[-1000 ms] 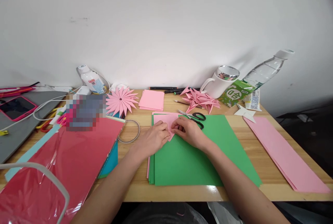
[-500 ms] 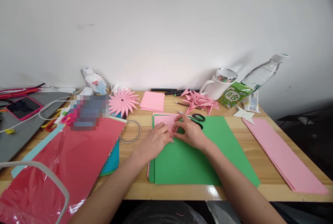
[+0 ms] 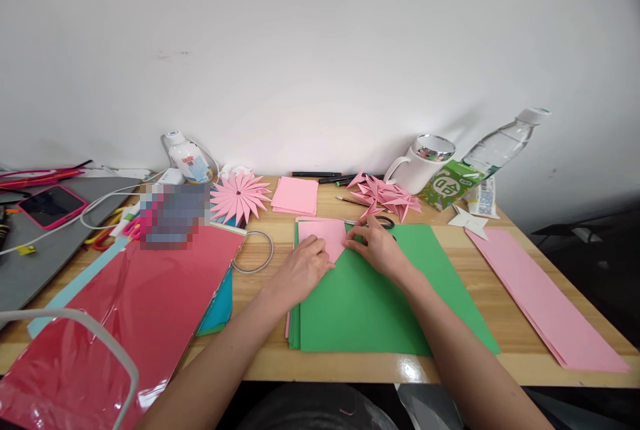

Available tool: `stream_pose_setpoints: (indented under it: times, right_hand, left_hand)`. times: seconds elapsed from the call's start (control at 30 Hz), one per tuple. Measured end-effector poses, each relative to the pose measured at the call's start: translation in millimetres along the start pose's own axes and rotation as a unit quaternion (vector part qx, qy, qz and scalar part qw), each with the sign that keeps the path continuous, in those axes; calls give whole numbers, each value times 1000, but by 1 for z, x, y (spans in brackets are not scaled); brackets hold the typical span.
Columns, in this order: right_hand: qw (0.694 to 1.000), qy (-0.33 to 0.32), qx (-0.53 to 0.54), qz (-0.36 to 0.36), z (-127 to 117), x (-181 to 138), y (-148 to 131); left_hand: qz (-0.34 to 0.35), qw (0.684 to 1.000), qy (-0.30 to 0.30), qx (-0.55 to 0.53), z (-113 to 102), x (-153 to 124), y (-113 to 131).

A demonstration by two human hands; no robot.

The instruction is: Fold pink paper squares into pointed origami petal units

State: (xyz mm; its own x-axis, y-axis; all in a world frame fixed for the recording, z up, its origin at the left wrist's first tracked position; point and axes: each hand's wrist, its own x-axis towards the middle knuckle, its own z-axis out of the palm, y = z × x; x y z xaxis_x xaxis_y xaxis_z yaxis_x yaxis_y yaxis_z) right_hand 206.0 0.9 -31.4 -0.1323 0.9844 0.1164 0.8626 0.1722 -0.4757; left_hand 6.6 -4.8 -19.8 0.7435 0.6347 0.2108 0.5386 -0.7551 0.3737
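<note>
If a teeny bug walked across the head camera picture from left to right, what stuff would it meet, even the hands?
Pink-edged phone → white bottle with a label → metal ring → left hand → right hand → white pointy paper → long pink paper.

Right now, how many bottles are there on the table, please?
2: a white bottle at the back left, near the wall, and a clear bottle behind the green box.
</note>
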Motion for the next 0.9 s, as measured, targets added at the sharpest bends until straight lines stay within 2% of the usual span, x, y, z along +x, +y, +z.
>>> stream_pose_setpoints:
  times: [0.2, 0.33, 0.43, 0.57, 0.9]
  right_hand:
    - [1000, 29, -10, -2, 3, 2, 7]
    - [998, 62, -32, -5, 8, 3, 8]
    - [994, 94, -13, -47, 12, 4, 8]
    - [986, 108, 48, -118, 18, 5, 4]
    - [973, 149, 97, -148, 17, 3, 2]
  left_hand:
    - [-8, 1000, -8, -30, 0, 1, -1]
    - [5, 1000, 1, -7, -2, -1, -2]
    - [36, 999, 18, 9, -1, -3, -6]
    - [66, 998, 11, -14, -2, -3, -12]
    - [53, 998, -5, -22, -14, -4, -23]
